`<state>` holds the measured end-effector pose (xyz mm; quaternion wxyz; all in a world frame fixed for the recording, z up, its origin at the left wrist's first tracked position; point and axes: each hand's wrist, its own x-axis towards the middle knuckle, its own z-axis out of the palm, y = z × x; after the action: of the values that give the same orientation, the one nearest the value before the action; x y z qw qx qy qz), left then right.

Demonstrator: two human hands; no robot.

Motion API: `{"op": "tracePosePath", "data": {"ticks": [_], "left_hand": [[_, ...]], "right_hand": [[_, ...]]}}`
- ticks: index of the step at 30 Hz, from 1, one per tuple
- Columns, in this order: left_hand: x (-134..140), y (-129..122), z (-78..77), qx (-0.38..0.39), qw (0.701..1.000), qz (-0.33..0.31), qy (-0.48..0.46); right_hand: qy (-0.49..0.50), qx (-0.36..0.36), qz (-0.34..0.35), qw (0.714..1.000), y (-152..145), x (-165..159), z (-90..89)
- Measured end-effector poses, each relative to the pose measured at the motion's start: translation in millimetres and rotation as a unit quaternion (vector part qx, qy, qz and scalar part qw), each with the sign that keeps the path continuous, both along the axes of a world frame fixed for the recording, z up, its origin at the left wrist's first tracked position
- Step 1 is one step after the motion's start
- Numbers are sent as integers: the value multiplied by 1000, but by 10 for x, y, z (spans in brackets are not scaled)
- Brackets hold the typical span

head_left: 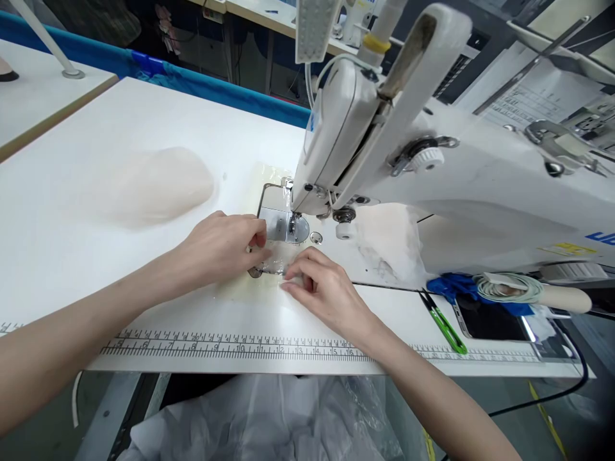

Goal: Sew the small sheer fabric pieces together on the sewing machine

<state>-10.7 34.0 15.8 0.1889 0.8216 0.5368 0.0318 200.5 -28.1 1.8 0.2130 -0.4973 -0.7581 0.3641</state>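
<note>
The metal needle plate [276, 221] of the white sewing machine [461, 166] lies under the needle, just beyond the fingertips of both hands. The left hand [223, 246] is at its near left, fingers curled; the right hand [327, 288] is at its near right, thumb and fingers drawn together. Whether either grip is closed on anything I cannot tell: the fingertips are partly hidden and blurred.

A pale beige fabric piece [166, 182] lies flat on the white worktop [62, 256], left of the machine; a whitish cloth [389, 237] lies beneath its arm. A printed ruler scale [240, 346] runs along the near edge. To the right are green-handled snips [446, 330], a phone [492, 320] and coiled cord [509, 287]. Blue fabric [216, 93] borders the far edge, with another table [262, 18] behind.
</note>
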Motion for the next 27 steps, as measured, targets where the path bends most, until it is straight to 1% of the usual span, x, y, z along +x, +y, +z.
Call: {"op": "tracePosePath", "data": {"ticks": [3,5,7,10,13,15,20,22,25,27], "left_hand": [[-11,-4,-20,-1,1000,0,-17],[-22,-1,-3,-19,999,8,-24],[-33,3,46,-65,997,14,-26],[-37,-4,154,-161,986,25,-38],[-11,-32,212,-226,971,24,-79],[20,-61,186,-237,965,7,-113],[89,-110,11,-207,956,-9,-208],[99,-105,-21,-225,941,-11,-254],[106,-90,-12,-270,904,-20,-330],[115,-94,4,-271,888,-40,-370]], "right_hand": [[24,-5,3,1000,11,-3,-3],[44,-17,-9,999,37,11,-10],[69,-33,-27,997,67,28,-19],[124,-70,-55,988,97,45,-37],[156,-98,-73,980,101,46,-52],[160,-99,-77,979,92,40,-58],[173,-89,-79,978,70,31,-51],[176,-98,-84,976,67,36,-36],[173,-120,-89,974,62,30,-7],[172,-131,-83,973,52,6,12]]}}
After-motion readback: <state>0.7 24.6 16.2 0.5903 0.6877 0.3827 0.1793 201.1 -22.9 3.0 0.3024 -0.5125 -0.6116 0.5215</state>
